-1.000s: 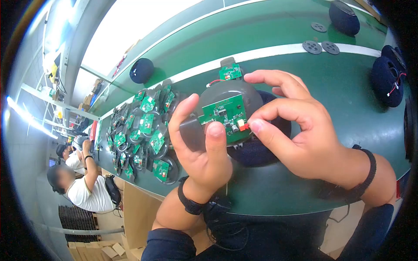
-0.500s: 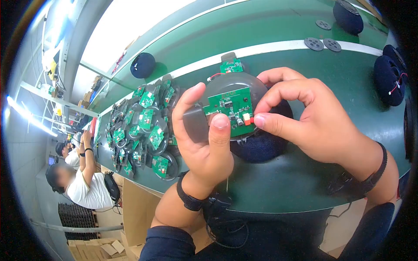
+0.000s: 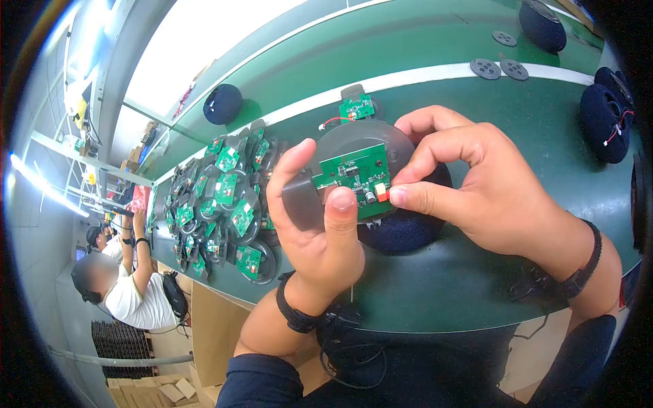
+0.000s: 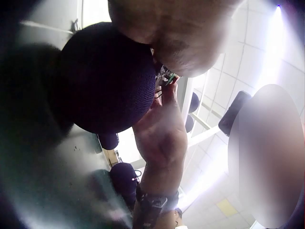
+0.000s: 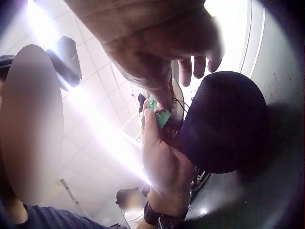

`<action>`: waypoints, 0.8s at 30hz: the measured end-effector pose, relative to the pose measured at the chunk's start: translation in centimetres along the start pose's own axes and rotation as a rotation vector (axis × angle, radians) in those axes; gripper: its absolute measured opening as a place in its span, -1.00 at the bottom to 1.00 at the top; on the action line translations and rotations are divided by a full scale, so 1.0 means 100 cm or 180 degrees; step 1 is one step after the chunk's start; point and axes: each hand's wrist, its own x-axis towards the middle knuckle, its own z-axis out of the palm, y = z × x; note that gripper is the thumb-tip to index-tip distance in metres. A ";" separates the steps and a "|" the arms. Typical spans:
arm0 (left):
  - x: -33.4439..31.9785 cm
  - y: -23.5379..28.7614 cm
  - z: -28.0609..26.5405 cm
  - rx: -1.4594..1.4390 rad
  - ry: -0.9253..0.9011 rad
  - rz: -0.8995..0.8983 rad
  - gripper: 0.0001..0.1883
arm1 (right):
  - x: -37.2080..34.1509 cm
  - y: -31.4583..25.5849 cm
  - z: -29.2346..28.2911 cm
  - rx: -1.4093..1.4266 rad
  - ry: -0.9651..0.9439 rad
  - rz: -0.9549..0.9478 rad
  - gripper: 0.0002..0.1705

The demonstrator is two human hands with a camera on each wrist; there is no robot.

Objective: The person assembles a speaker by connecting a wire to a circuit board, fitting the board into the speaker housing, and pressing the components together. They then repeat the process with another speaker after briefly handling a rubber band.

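Observation:
In the head view my left hand [image 3: 316,245] grips a dark grey round plastic cover [image 3: 340,139] that carries a green circuit board [image 3: 350,163], its thumb over the board's lower left edge. With thumb and forefinger, my right hand [image 3: 476,187] pinches a small red plug [image 3: 383,196] at the white socket on the board's right edge. Below the cover sits a round speaker body in navy fabric [image 3: 405,234], partly hidden by the cover and hands. That dark speaker body [image 4: 107,78] fills much of the left wrist view. The right wrist view shows the board [image 5: 159,116] between both hands.
Many covers with green boards [image 3: 221,194] lie piled at the left of the green bench [image 3: 435,299]. Another board [image 3: 357,107] with a red wire lies just behind. More speaker bodies [image 3: 604,126] and grey perforated discs [image 3: 486,68] stand around. Another person [image 3: 139,296] works farther left.
My right hand's fingers have drawn in from over the cover and curl closer beside the board. The board has shifted slightly, and the red plug stays at the fingertips.

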 end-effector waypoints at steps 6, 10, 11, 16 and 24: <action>-0.001 -0.001 0.001 0.0009 0.0005 0.0000 -0.35 | -0.001 0.000 0.001 -0.0034 0.0009 0.0044 -0.86; -0.005 -0.001 -0.003 0.0327 -0.0031 0.0217 -0.35 | 0.002 -0.001 -0.005 -0.0203 -0.0160 -0.0020 -0.89; -0.005 -0.004 -0.006 0.0668 -0.0050 0.0479 -0.35 | 0.007 -0.003 -0.012 -0.0232 -0.0179 -0.0047 -0.89; 0.004 -0.008 -0.025 0.0125 -0.1226 0.1705 -0.46 | 0.022 0.012 -0.043 0.0621 -0.0397 0.0140 -0.84; 0.008 0.013 -0.018 0.0515 -0.1841 0.2072 -0.63 | 0.024 0.022 -0.013 -0.0307 -0.0594 0.0541 -0.62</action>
